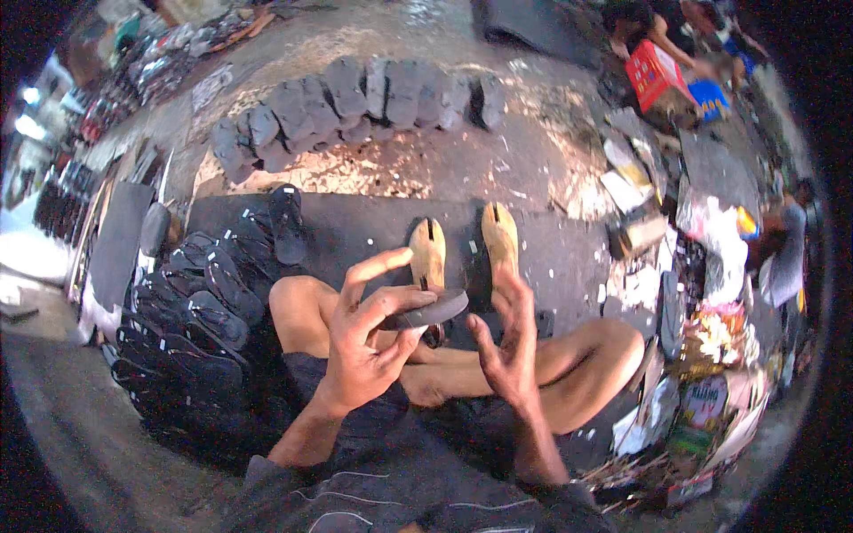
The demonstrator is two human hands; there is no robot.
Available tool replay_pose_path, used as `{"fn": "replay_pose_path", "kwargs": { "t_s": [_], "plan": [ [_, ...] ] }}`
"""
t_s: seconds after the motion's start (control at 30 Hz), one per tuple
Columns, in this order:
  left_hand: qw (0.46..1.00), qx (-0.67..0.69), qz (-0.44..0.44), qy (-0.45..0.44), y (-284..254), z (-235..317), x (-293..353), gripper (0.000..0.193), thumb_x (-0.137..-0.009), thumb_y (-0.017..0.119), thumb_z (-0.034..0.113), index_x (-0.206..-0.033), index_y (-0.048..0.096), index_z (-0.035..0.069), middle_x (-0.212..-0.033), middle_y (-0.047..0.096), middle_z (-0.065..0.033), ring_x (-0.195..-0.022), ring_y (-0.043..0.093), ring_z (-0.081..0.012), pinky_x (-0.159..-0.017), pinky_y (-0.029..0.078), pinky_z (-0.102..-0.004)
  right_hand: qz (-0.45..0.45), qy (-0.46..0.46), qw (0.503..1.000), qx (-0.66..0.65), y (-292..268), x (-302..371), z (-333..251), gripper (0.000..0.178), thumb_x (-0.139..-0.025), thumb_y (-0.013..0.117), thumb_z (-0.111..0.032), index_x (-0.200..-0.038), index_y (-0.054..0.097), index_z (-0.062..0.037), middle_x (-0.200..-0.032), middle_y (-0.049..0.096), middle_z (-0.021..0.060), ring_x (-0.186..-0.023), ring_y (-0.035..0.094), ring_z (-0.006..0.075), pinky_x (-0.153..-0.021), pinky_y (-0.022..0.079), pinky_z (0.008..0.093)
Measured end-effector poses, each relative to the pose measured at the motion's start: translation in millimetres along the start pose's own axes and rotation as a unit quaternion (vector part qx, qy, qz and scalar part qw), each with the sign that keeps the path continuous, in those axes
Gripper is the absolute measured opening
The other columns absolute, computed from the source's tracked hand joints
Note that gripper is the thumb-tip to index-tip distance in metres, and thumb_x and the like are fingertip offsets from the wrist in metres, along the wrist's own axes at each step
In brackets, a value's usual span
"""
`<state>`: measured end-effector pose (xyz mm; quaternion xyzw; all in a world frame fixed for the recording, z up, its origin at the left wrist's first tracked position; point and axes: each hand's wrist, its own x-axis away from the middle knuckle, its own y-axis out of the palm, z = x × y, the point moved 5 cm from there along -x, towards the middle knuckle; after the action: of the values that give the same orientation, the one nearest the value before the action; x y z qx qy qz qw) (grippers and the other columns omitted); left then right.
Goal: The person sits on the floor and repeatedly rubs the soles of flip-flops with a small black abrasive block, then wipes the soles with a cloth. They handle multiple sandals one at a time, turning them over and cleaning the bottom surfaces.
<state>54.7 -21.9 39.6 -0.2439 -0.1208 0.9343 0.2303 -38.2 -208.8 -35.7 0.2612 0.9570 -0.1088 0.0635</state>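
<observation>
Between the thumb and fingers of my left hand [369,329] is a dark flip-flop [431,311], tilted with its edge toward me. One finger of that hand is raised toward a yellowish wooden shoe last [427,242] with a slot in its toe. My right hand [511,351] is beside the flip-flop, its thumb apart from the fingers. Its fingertips overlap the near end of a second slotted wooden last [499,233]; whether they touch it I cannot tell. Both lasts point away from me, over a dark mat [355,235]. My bare legs are folded under my hands.
A heap of black flip-flops [191,311] lies at my left. Beyond the mat stands a row of dark soles [386,93]. Scraps, bags and cardboard [702,355] clutter the right. Another person [662,40] is at the far right, by a red box [656,73].
</observation>
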Motion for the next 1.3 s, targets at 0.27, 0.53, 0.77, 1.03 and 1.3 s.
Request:
{"fn": "replay_pose_path", "kwargs": {
  "t_s": [0.27,0.53,0.77,1.03,1.3],
  "plan": [
    [0.986,0.065,0.156,0.01,23,19,22,0.051,-0.072,0.082,-0.012,-0.121,0.071,-0.001,-0.134,0.071,-0.018,-0.12,0.073,-0.0324,-0.105,0.058,-0.0393,-0.056,-0.17,0.984,-0.004,-7,-14,-45,0.05,-0.08,0.085,0.002,-0.127,0.068,-0.0009,-0.126,0.073,0.0171,-0.114,0.073,0.0358,-0.1,0.057,0.0427],
    [0.988,-0.108,-0.067,0.089,20,19,11,0.049,-0.07,0.078,-0.012,-0.115,0.069,0.004,-0.114,0.07,-0.0135,-0.11,0.07,-0.0344,-0.093,0.058,-0.0443,-0.169,-0.259,0.944,0.118,-5,-30,-68,0.06,-0.064,0.085,-0.003,-0.123,0.073,-0.0075,-0.136,0.069,0.0137,-0.123,0.066,0.0359,-0.104,0.055,0.0474],
    [0.963,0.05,0.121,-0.235,-19,-32,-10,0.029,-0.092,0.071,-0.002,-0.121,0.067,0.001,-0.118,0.072,-0.0178,-0.107,0.073,-0.0272,-0.092,0.06,-0.038,-0.087,0.134,0.971,-0.177,46,-37,60,0.047,-0.09,0.085,-0.019,-0.132,0.071,-0.0005,-0.14,0.068,0.0207,-0.134,0.061,0.031,-0.114,0.046,0.0468],
    [0.847,0.384,0.227,-0.289,-76,-161,-21,0.049,-0.092,0.064,0.0,-0.141,0.059,0.006,-0.123,0.071,-0.0089,-0.11,0.07,-0.0225,-0.097,0.058,-0.0395,-0.063,0.257,0.948,-0.178,85,-7,138,0.085,-0.09,0.081,-0.02,-0.162,0.04,-0.0005,-0.157,0.054,0.0162,-0.142,0.052,0.0291,-0.119,0.043,0.0458],
    [0.83,0.405,0.282,-0.26,-99,-174,-34,0.045,-0.094,0.06,-0.001,-0.139,0.058,0.007,-0.121,0.07,-0.0111,-0.106,0.071,-0.027,-0.096,0.06,-0.0419,-0.231,-0.072,0.966,0.088,4,19,-47,0.08,-0.074,0.078,-0.017,-0.149,0.058,0.002,-0.152,0.058,0.0282,-0.14,0.058,0.0427,-0.121,0.043,0.0483]
  ]
}}
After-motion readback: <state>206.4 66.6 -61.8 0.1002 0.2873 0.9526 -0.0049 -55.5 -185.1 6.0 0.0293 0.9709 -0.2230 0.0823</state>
